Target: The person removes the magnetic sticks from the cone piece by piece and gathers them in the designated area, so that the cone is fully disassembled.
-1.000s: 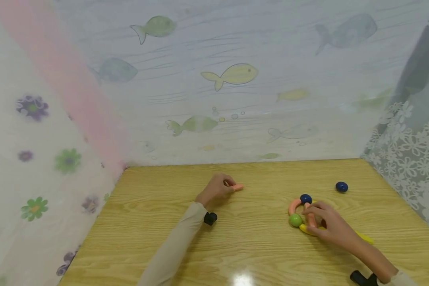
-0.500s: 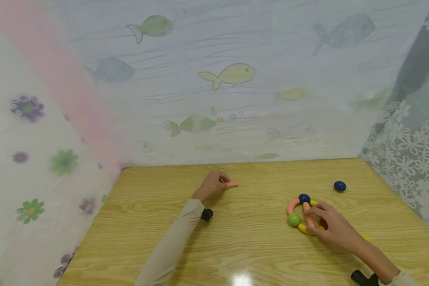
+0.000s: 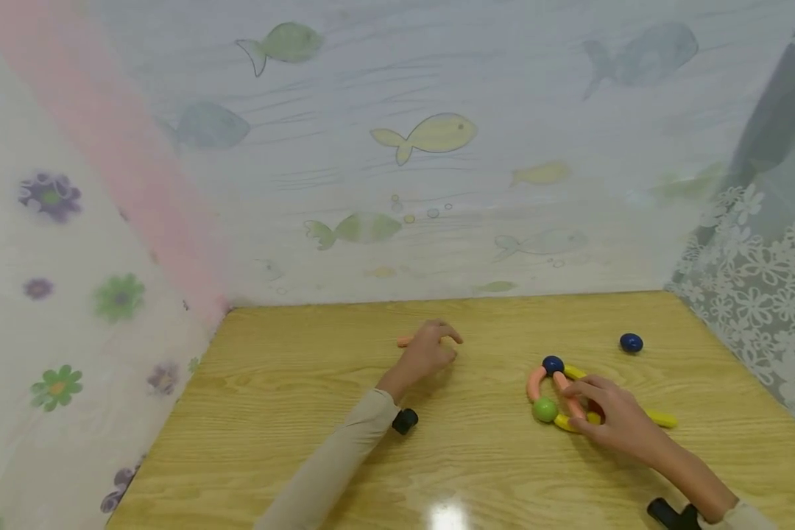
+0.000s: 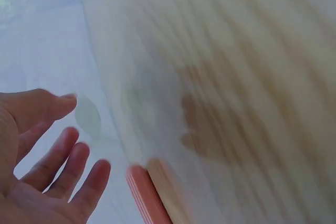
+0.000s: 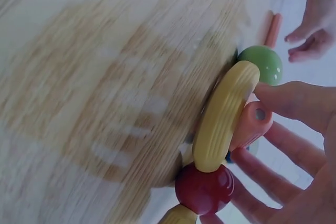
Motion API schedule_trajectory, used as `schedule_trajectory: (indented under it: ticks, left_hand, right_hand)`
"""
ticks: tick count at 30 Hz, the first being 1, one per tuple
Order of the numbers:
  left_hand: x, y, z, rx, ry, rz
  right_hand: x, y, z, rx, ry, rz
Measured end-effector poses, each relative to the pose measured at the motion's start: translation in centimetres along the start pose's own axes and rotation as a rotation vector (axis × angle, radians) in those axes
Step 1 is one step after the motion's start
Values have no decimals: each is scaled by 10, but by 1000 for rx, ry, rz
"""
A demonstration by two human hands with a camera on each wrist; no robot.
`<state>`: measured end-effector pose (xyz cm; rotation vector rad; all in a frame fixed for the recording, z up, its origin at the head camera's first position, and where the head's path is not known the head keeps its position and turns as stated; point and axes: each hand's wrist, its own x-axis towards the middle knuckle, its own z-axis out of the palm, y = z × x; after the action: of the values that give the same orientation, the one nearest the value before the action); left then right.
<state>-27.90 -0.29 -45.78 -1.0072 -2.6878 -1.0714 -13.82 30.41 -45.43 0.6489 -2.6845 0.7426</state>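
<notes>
My right hand (image 3: 616,412) pinches an orange magnetic rod (image 5: 249,129), its metal tip visible in the right wrist view. That rod lies across a ring of pieces: a dark blue ball (image 3: 553,365), a curved orange piece (image 3: 535,384), a green ball (image 3: 545,409) and curved yellow pieces (image 5: 220,119). A red ball (image 5: 205,188) joins two yellow pieces, partly hidden by the hand in the head view. My left hand (image 3: 425,353) is empty, its fingers spread and loosely bent. Just behind it, another orange rod (image 3: 404,341) lies on the table, partly covered in the head view.
A loose dark blue ball (image 3: 631,342) sits towards the back right of the wooden table (image 3: 477,456). One yellow rod (image 3: 661,419) sticks out to the right beyond the right hand. Patterned cloth walls (image 3: 344,162) border the table at the back and sides.
My left hand has let go of the orange rod and moved right, leaving it on the table. The ring has turned slightly under my right hand, which stays almost in place.
</notes>
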Motion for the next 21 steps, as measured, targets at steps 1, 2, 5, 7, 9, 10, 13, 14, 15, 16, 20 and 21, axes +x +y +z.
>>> schedule_trajectory:
  ticks: [1,2,5,7,9,10,13,14,15,16,20,21]
  left_hand:
    - [0,5,3,-12,-33,6]
    - [0,10,6,-30,-62,15]
    - [0,22,16,-77,-139,25]
    - [0,28,23,-86,-166,31]
    - [0,34,28,-76,-188,39]
    - [1,37,31,-79,-195,44]
    - [3,45,38,-80,-213,65]
    - [4,47,41,-84,-217,72]
    - [4,49,43,-86,-223,80]
    - [4,51,45,-94,-227,86]
    - [3,59,52,-88,-254,109]
    - [2,61,53,-84,-266,110]
  right_hand:
    - [0,0,0,2,4,-6]
    - [0,-1,1,3,7,-13]
    - [1,-2,2,13,16,-36]
    - [1,-3,3,27,17,-48]
    - [1,-3,3,33,18,-55]
    - [1,-4,3,38,17,-57]
    - [2,-5,2,59,-8,-49]
    - [2,-5,2,65,-16,-45]
    - [3,-5,2,65,-19,-44]
    - [3,-6,2,65,-21,-47]
    - [6,-7,5,53,11,-99]
    - [7,-7,7,48,28,-124]
